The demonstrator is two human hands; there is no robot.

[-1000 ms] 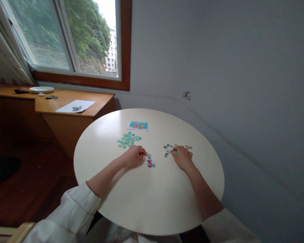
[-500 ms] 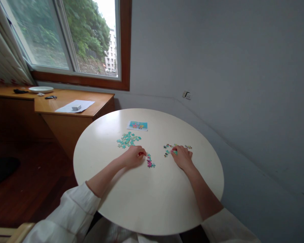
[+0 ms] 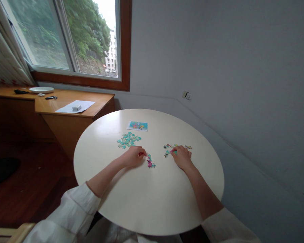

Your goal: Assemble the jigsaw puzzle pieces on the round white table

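My left hand [image 3: 134, 156] rests on the table with its fingers curled and thumb near the fingertips. A spot of red shows between them, too small to make out. Just right of those fingertips lies a small joined section of jigsaw puzzle [image 3: 150, 162], pink and teal. My right hand [image 3: 182, 157] is lowered over the right side, its fingertips closed on a pink and green puzzle piece [image 3: 174, 152]. Around it lie several loose puzzle pieces [image 3: 166, 155], partly hidden by the fingers. A pile of teal puzzle pieces [image 3: 128, 139] lies beyond my left hand.
A small picture sheet [image 3: 137, 126] lies toward the far side of the round white table [image 3: 152, 202]. To the left stands a wooden desk [image 3: 65, 95] bearing a white plate [image 3: 41, 90], paper [image 3: 84, 104] and a small white box [image 3: 76, 108]. Walls stand behind and right.
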